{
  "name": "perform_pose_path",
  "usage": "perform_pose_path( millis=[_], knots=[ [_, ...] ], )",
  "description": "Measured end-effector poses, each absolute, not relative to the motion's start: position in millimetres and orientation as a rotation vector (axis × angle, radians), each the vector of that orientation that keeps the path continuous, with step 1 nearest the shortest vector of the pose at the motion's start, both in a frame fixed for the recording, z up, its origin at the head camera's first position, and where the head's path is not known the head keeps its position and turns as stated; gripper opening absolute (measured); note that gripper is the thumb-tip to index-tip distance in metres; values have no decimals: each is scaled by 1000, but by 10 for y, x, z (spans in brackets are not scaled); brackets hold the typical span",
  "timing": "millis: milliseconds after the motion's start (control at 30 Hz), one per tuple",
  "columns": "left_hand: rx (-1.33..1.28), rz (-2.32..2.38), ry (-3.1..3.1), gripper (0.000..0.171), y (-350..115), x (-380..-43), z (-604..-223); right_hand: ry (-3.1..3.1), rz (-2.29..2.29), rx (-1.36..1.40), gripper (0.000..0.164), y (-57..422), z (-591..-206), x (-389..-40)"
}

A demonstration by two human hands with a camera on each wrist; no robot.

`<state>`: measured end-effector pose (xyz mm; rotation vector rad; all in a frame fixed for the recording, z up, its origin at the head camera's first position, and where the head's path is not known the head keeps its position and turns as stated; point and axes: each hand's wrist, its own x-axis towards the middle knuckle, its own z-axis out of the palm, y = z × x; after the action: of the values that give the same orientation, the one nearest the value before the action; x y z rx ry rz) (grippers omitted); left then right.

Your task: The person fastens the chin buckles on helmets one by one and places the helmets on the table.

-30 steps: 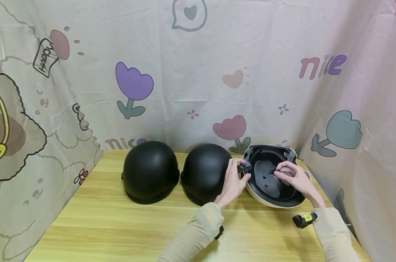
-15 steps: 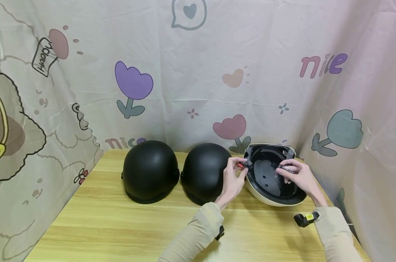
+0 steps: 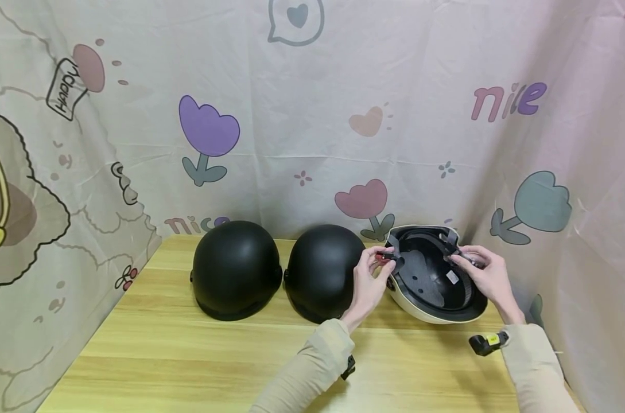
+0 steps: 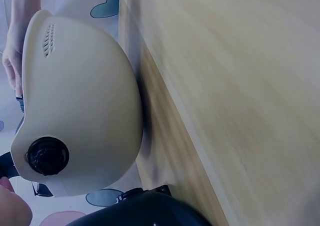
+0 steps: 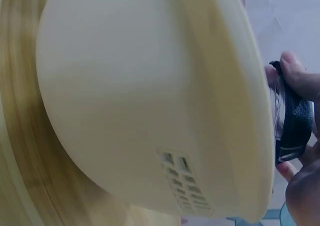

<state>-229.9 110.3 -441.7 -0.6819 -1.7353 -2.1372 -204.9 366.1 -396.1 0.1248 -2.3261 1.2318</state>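
An upturned cream helmet [image 3: 416,308] lies on the table with its black lining facing up. At its left rim my left hand [image 3: 369,285] pinches a chin strap end with a red and black buckle [image 3: 383,257]. Over the right side, my right hand [image 3: 492,281] holds another dark strap [image 5: 298,118] between thumb and fingers, pulled up beyond the rim. The left wrist view shows the pale shell [image 4: 85,91] with a round black knob [image 4: 47,156] and a slotted vent. A second slotted vent [image 5: 185,181] appears in the right wrist view.
Two black helmets [image 3: 237,269] [image 3: 326,272] sit dome up to the left, the nearer one beside my left hand. The wooden table [image 3: 198,361] ends at a printed cloth backdrop [image 3: 302,103] behind and at both sides.
My right hand has moved right and drawn its strap out from over the helmet's middle. The helmet has tilted slightly, and the red part of the left buckle has come into view.
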Motion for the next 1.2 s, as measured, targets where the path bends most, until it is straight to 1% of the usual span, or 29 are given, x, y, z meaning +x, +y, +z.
perform_pose_path(
  millis=[133, 233, 300, 533, 700, 800, 900, 967, 1133, 1200],
  knots=[
    [-687, -2115, -1749, 33, 1125, -2300, -4416, -2316, 1220, 74, 24, 3800, -4041, -2071],
    [-686, -2118, -1766, 33, 1124, -2296, -4407, -2343, 1228, 68, 26, 3900, -4132, -2096],
    [-692, -2126, -1777, 34, 1121, -2295, -4401, -2369, 1228, 59, 28, 3908, -4141, -2090],
    [-783, -2169, -1775, 34, 1122, -2294, -4400, -2421, 1235, 0, 27, 3917, -4129, -2089],
    [-772, -2033, -1902, 31, 1119, -2286, -4383, -2435, 1186, -21, 33, 3934, -4121, -2076],
    [-753, -1928, -2004, 35, 1112, -2279, -4364, -2423, 1184, -22, 33, 3934, -4125, -2070],
    [-771, -1863, -2077, 42, 1105, -2272, -4349, -2420, 1205, -13, 30, 3929, -4135, -2063],
    [-801, -1830, -2108, 43, 1102, -2267, -4344, -2424, 1241, 14, 27, 3925, -4141, -2061],
    [-935, -1723, -2151, 37, 1104, -2283, -4332, -2391, 1315, 79, 17, 3925, -4136, -2053],
    [-1004, -1647, -2170, 37, 1103, -2297, -4319, -2371, 1331, 89, 15, 3933, -4128, -2048]
  ],
)
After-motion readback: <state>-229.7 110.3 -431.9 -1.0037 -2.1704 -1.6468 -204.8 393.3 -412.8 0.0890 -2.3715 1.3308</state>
